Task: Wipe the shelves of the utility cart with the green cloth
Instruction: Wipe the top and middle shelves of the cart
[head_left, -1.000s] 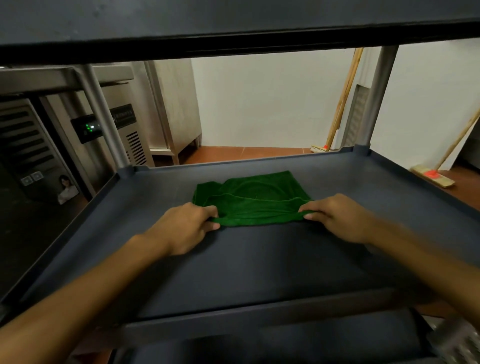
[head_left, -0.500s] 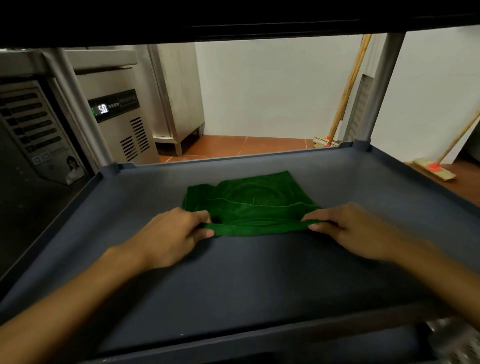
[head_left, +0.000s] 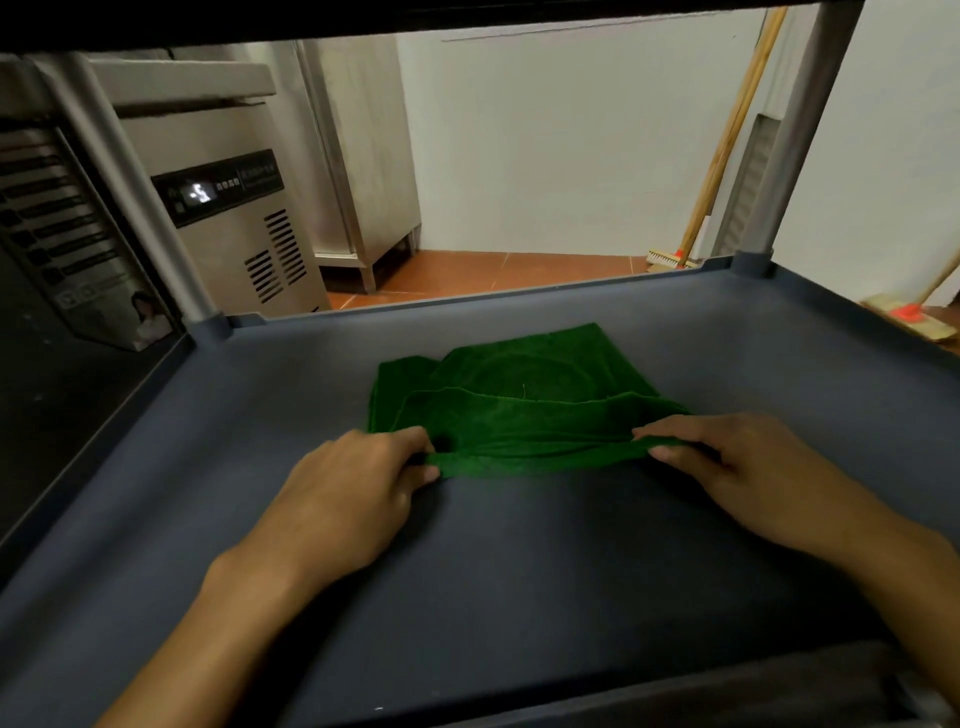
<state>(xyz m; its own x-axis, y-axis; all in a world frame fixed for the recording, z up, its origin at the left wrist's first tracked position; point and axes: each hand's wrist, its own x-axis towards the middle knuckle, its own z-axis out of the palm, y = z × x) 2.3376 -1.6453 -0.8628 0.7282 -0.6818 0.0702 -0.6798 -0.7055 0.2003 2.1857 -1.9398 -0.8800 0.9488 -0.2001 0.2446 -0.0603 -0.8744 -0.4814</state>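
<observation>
A green cloth (head_left: 519, 405) lies partly folded on the dark grey middle shelf (head_left: 519, 571) of the utility cart. My left hand (head_left: 358, 493) pinches the cloth's near left corner between thumb and fingers. My right hand (head_left: 737, 467) pinches the near right corner the same way. The near edge of the cloth is lifted a little and stretched between both hands. The far part of the cloth rests flat on the shelf.
The upper shelf (head_left: 467, 15) hangs low overhead. Grey posts stand at the far left (head_left: 135, 208) and far right (head_left: 795, 135) corners. A steel appliance (head_left: 223, 208) is beyond the left side, and brooms (head_left: 722, 156) lean on the white wall.
Both hands have drawn the cloth's near edge slightly toward me, and my head has dropped lower under the upper shelf. The grip on both corners is unchanged.
</observation>
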